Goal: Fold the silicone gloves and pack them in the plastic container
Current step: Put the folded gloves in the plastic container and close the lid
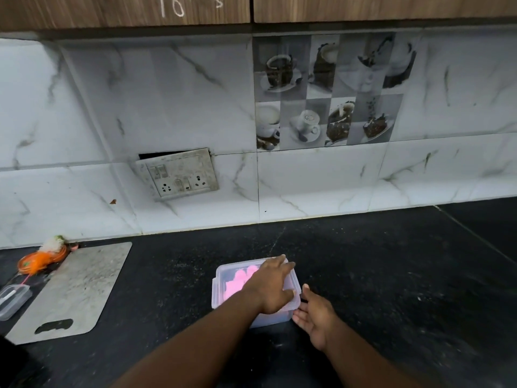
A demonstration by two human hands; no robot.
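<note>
A translucent plastic container [223, 287] sits on the black counter near the middle, with its lid on. Pink silicone gloves [240, 278] show through the lid inside it. My left hand [272, 287] lies flat on top of the lid, fingers spread toward the far right corner. My right hand [314, 315] is beside the container's right front corner, palm turned inward, fingers apart, touching or nearly touching the side wall. Part of the lid and gloves is hidden under my left hand.
A grey cutting board [75, 289] lies at the left. Orange and green scraps [44, 256] rest by the wall. A small clear box [12, 301] sits at the left edge. A socket panel [179, 175] hangs loose on the tiled wall.
</note>
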